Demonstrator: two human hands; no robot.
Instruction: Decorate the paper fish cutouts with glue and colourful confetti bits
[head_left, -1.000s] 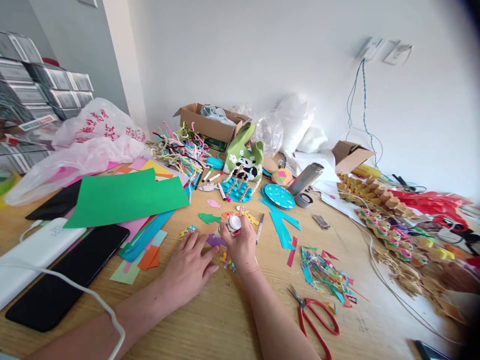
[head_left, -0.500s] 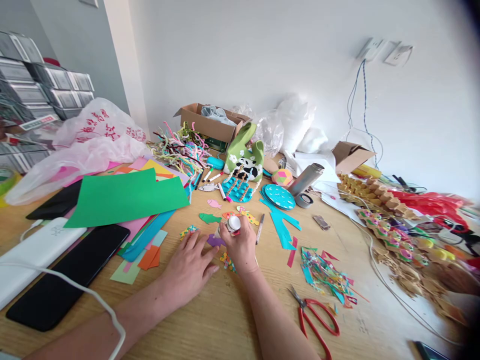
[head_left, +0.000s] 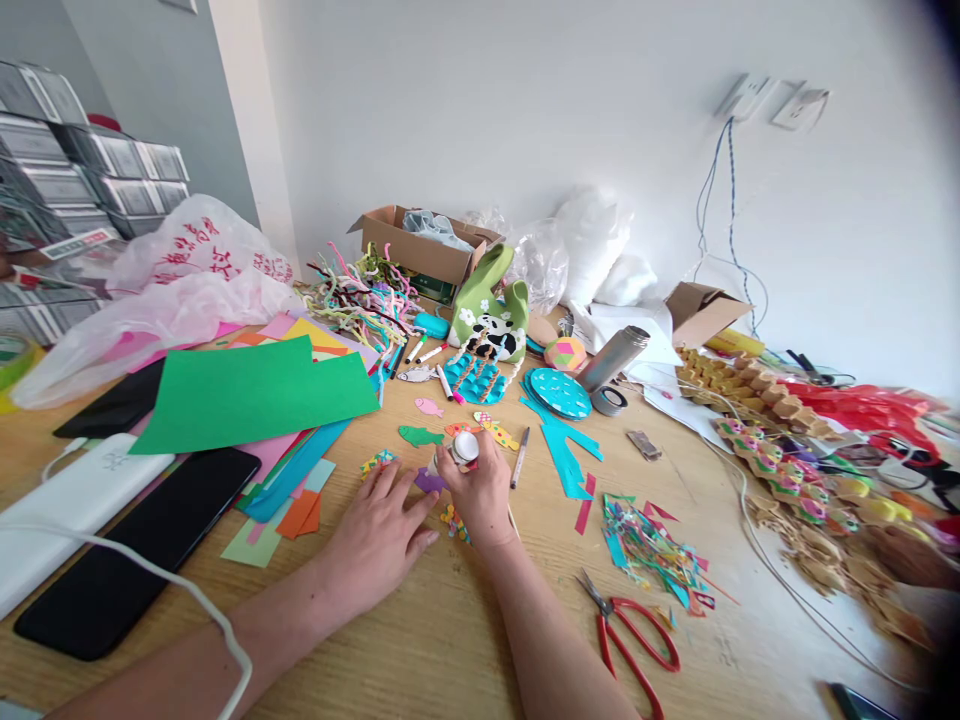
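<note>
My right hand [head_left: 484,492] is wrapped around a small white bottle [head_left: 466,447] with a round white end facing up; its lower end is over a purple paper fish [head_left: 430,481]. My left hand [head_left: 384,525] lies with fingers spread, its fingertips by the purple fish and a patterned yellow-and-blue paper piece [head_left: 377,462]. Partly behind my right hand is a dotted orange-yellow piece [head_left: 453,522]. Beyond the hands lie a green paper fish [head_left: 420,436], a pink one [head_left: 429,407] and a spotted yellow one [head_left: 501,433]. A pen [head_left: 520,458] rests right of my right hand.
Red-handled scissors [head_left: 637,635] and a heap of paper scraps [head_left: 654,545] lie to the right. Green paper sheets [head_left: 255,395], a black phone [head_left: 139,550] and a white power bank [head_left: 82,510] with a cable are left. A steel flask [head_left: 613,360] leans behind. A person's hand [head_left: 919,555] shows at far right.
The bottle in my right hand has shifted very slightly to the left. My left hand stays in place.
</note>
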